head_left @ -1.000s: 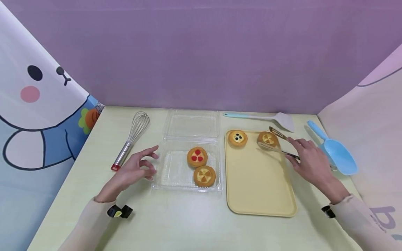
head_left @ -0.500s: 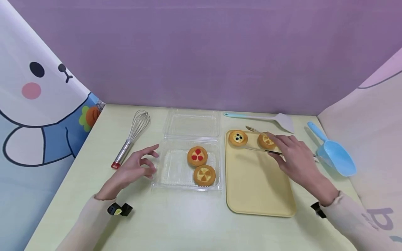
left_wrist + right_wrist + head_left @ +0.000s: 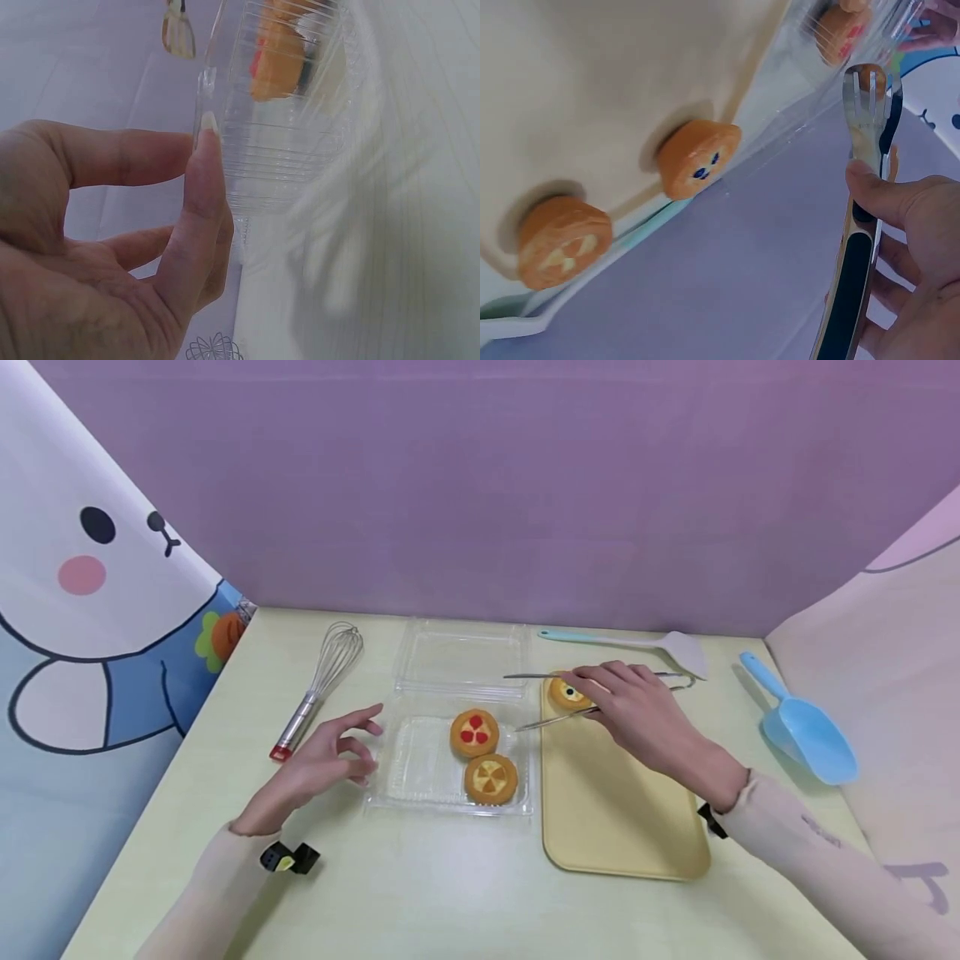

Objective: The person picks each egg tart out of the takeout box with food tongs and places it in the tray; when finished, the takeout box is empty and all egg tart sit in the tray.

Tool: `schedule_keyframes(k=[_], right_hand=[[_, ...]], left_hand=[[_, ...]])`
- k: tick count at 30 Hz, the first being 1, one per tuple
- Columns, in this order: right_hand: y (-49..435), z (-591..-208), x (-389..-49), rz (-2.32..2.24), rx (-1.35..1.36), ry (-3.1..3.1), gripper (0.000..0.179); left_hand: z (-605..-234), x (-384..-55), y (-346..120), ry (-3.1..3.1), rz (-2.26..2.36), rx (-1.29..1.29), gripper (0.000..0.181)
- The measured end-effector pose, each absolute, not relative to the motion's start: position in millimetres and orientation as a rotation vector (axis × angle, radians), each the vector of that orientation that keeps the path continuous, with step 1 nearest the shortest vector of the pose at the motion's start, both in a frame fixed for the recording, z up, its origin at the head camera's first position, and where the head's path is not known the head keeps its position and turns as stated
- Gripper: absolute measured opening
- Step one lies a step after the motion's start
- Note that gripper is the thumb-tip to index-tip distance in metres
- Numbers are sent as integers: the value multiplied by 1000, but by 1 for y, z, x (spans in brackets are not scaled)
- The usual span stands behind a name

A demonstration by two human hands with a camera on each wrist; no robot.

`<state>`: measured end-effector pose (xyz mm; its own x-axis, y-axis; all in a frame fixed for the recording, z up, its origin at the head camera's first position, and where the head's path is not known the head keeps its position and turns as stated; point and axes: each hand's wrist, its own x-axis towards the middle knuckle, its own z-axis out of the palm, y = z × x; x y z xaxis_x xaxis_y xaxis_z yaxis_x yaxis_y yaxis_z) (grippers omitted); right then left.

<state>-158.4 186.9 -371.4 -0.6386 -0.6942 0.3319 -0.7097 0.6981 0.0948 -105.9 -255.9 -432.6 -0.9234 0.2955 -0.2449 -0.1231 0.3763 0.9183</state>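
Since the earlier frames, the right hand (image 3: 641, 714) has travelled left from above the tray's far right corner, bringing a pair of silver metal tongs with dark handle panels (image 3: 849, 285) toward the container. Its thumb and fingers grasp the tongs, whose arms stand apart, tips above the right side of the clear, hinged plastic box (image 3: 420, 768).

That box lies with its clear lid (image 3: 461, 656) folded back. In its right half sit a round golden tart with red pieces (image 3: 475, 732) and, touching it, a round golden tart with brown wedges (image 3: 491, 779).

On the yellow rectangular tray (image 3: 622, 827), a tart with dark dots (image 3: 567, 695) is at the far left corner; a second wedge-patterned tart (image 3: 564, 244) sits beside it, apart, covered by the right hand in the head view.

The left hand (image 3: 326, 764), loosely bent and gripping nothing, is at the box's left edge; contact is unclear.
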Motion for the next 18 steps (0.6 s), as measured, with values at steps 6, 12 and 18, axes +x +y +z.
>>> schedule_keyframes(k=[6,12,18], right_hand=[[172,-363,-166,-48,1226,-2586,62],[159,-361,-172,-129,1356,-2578,59],[149,-369,-177,-202,1421,-2515,57]], left_hand=[[-433,-106,-256,2289,1553,152,89],[-432,-106,-256,2294,1552,153,88],[-433,-105,-256,2281,1567,147,89]])
